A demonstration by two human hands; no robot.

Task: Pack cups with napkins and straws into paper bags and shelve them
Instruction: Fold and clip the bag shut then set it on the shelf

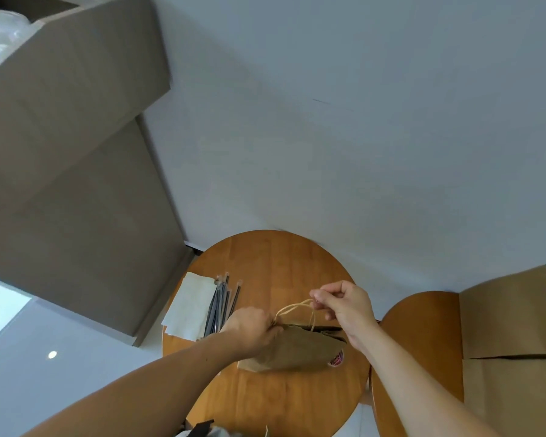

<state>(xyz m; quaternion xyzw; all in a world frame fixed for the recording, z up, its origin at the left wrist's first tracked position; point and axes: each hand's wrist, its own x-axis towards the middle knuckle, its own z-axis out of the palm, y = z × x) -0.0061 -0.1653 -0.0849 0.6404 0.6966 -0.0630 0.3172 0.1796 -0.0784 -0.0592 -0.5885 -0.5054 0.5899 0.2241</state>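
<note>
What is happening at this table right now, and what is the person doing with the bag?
A person is working on a brown paper bag on the round wooden table. The left hand grips the bag's top edge, and the right hand pinches its twine handle. White napkins and wrapped straws lie beside it. More paper bags wait at the right.

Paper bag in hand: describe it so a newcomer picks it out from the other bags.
On the round wooden table, right of the napkins and straws, is a brown paper bag. The left hand grips its mouth and the right hand pinches its twine handle. Unlike the bags at far right, it alone is held.
</note>
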